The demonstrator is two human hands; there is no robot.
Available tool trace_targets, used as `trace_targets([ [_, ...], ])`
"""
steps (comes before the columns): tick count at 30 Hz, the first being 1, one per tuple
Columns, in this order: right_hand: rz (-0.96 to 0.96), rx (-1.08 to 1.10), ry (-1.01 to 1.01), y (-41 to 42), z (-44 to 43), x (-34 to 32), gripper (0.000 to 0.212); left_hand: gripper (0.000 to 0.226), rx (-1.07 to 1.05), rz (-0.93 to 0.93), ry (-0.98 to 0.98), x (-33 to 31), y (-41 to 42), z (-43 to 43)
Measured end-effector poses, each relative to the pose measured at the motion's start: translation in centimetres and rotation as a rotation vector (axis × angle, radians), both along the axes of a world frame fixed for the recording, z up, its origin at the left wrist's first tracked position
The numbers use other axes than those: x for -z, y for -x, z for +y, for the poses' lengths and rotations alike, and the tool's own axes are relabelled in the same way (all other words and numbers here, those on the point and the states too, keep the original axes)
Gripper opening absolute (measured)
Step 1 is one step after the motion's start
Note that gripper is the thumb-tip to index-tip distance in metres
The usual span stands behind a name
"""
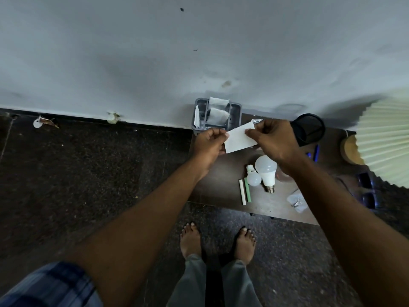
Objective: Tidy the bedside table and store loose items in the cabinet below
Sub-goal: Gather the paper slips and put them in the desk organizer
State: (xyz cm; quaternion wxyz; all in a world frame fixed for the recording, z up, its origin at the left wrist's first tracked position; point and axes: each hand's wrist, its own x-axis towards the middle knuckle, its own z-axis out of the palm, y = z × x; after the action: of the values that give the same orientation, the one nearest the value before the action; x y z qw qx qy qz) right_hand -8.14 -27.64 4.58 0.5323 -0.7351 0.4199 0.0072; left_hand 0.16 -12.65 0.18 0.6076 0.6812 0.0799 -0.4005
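Both hands hold one white slip of paper [240,139] above the back of the brown bedside table [225,191]. My left hand [210,142] pinches its left edge and my right hand [272,140] pinches its upper right corner. Below the paper, on the table, lie a large white bulb [266,170], a small white bulb [253,177], a white stick [242,191] and a green stick [247,189]. A grey organiser tray [235,114] with white papers in it stands at the table's back left corner, against the wall.
A black mesh cup [309,129] stands at the back of the table. A pleated pale lampshade [385,138] fills the right edge, above a wooden base [349,149]. Blue pens [315,152] and a clear bag of small metal parts [296,200] lie nearby. My bare feet [217,240] stand on dark floor.
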Motion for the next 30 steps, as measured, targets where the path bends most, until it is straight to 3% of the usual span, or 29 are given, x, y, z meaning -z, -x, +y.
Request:
trace_targets([
  [11, 0.037, 0.077, 0.204, -3.4, -1.3, -1.1, 0.017, 0.018, -0.054, 0.082, -0.030, 0.0, -0.1, -0.4],
  [27, 0.141, 0.087, 0.289, -6.8, 0.2, 1.1, 0.026, 0.020, -0.061, 0.151, -0.120, 1.7, 1.1, 3.5],
  [30, 0.161, 0.089, 0.250, -6.9, 0.5, 1.3, 0.019, 0.018, -0.040, 0.150, -0.151, 2.3, 1.4, 4.2],
])
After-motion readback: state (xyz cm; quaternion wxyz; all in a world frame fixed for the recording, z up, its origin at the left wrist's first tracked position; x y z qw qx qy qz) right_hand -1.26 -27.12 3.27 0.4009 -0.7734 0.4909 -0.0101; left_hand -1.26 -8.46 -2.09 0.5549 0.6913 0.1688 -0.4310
